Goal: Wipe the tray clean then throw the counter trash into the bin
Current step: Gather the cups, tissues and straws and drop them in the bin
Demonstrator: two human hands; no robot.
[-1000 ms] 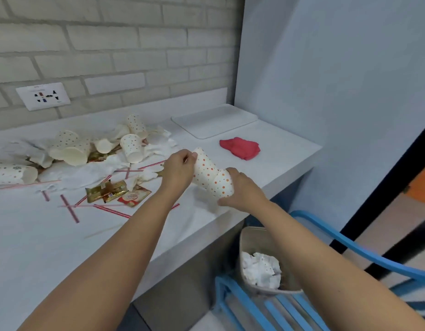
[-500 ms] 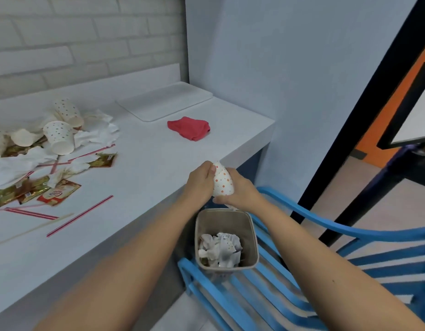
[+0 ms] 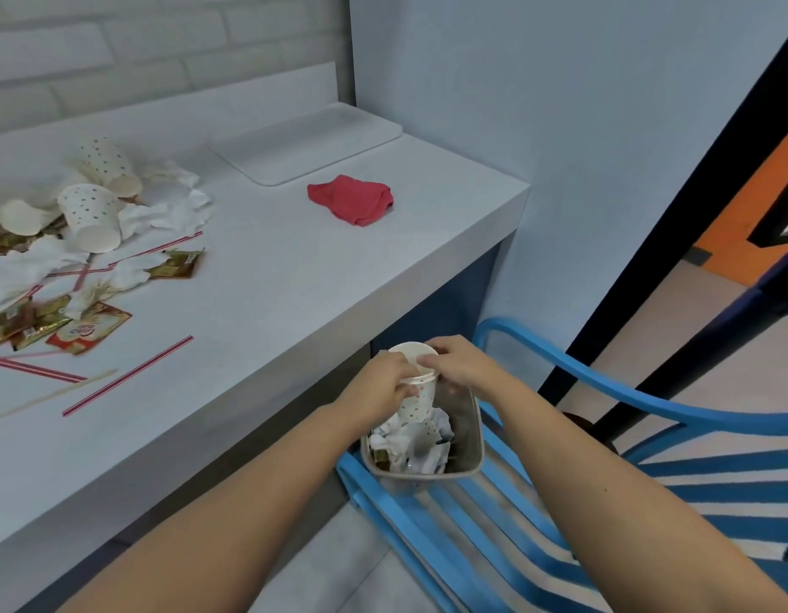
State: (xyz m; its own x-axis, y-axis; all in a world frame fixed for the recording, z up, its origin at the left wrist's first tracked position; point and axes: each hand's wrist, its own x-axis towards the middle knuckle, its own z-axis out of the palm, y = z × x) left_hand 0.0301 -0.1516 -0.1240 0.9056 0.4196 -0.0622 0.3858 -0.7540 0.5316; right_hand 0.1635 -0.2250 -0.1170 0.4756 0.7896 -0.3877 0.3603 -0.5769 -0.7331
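I read the white counter [image 3: 272, 303] as carrying a tray [image 3: 303, 143] at 1 o'clock, a red cloth [image 3: 350, 204] at 2 o'clock, and cups [image 3: 89, 216], wrappers [image 3: 87, 331] and straws [image 3: 126, 376] at 9 o'clock.

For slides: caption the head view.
Left hand and right hand hold a cup over the bin; trash litters the counter.

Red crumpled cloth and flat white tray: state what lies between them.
Head view: only bare white counter lies between the red crumpled cloth and the flat white tray.
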